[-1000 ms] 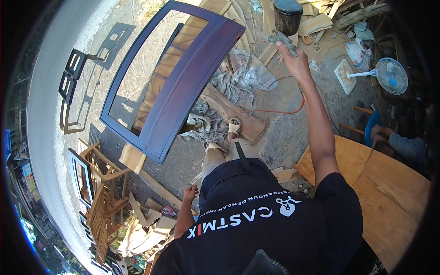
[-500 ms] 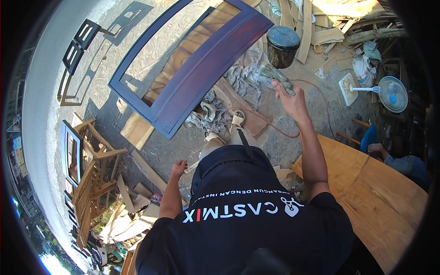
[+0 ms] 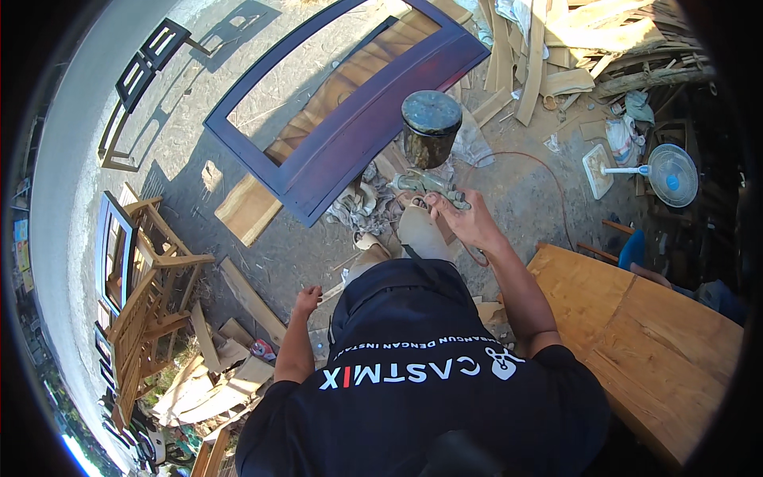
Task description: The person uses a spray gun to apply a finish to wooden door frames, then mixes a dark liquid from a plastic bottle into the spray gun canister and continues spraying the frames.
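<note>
My right hand [image 3: 470, 216] is wrapped round the handle of a paint-stained spray gun [image 3: 433, 188]. Its dark, lidded cup [image 3: 431, 131] rises above the gun, and an orange-red air hose [image 3: 548, 171] loops over the ground nearby. The gun is in front of my legs, its nozzle end turned left. Close by, beyond it and to the left, is a curved, dark purple-brown wooden frame [image 3: 358, 131] with a long opening; a board with brown grain shows through. My left hand [image 3: 308, 300] hangs low at my left side, fingers loosely curled, holding nothing that I can see.
Crumpled, paint-stained sheeting [image 3: 355, 208] lies by my feet. A wooden tabletop [image 3: 636, 326] stands at the right, a fan [image 3: 672, 175] beyond it. Wooden chairs [image 3: 155, 294] are at left, with offcuts [image 3: 250, 302] on the ground. Scrap wood [image 3: 604, 36] is piled far right.
My right hand has moved left and slightly nearer with the spray gun, whose cup now overlaps the dark frame's edge in view. My left hand stays low, loosely curled.
</note>
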Tool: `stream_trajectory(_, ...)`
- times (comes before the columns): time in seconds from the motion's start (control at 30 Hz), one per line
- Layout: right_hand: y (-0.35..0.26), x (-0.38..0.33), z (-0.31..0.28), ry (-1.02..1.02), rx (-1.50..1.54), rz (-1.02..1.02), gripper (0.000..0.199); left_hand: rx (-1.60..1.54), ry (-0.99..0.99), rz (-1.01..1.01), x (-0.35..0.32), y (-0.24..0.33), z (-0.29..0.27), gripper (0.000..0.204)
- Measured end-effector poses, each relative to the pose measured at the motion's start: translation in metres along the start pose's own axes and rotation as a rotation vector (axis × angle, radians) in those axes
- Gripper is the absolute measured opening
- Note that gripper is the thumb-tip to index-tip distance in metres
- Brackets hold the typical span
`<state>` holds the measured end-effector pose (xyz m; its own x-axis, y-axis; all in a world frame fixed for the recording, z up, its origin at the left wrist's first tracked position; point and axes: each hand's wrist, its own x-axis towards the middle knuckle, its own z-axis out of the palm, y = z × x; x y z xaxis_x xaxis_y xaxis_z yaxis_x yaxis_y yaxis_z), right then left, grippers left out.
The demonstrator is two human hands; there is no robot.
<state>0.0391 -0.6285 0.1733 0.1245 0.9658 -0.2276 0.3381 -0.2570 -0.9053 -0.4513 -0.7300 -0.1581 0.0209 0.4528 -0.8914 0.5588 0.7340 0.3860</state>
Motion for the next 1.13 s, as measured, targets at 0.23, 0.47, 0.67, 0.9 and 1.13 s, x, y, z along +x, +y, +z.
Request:
stream_trajectory(0.23, -0.015, 0.069, -0.053, 0.243, -0.095, 0.160, 0.054, -0.082, -0.014, -0.090, -0.021, 0.001, 0.012, 0.054)
stream_trajectory(0.47, 0.030, 0.193, -0.171, 0.489, -0.204, 0.068, 0.060, -0.119, -0.003, -0.137, -0.015, 0.030, 0.040, 0.054)
stream_trajectory(0.67, 0.049, 0.274, -0.269, 0.489, -0.267, 0.065, 0.063, -0.224, 0.029, -0.187, -0.007, 0.101, 0.108, 0.054)
stream_trajectory(0.9, 0.043, 0.351, -0.352, 0.102, -0.302, 0.066, 0.062, -0.261, 0.077, -0.255, -0.008, 0.231, 0.256, 0.048)
stream_trajectory(1.13, 0.036, 0.482, -0.374, -0.114, -0.438, -0.095, 0.058, -0.336, 0.179, -0.318, -0.023, 0.327, 0.349, 0.048)
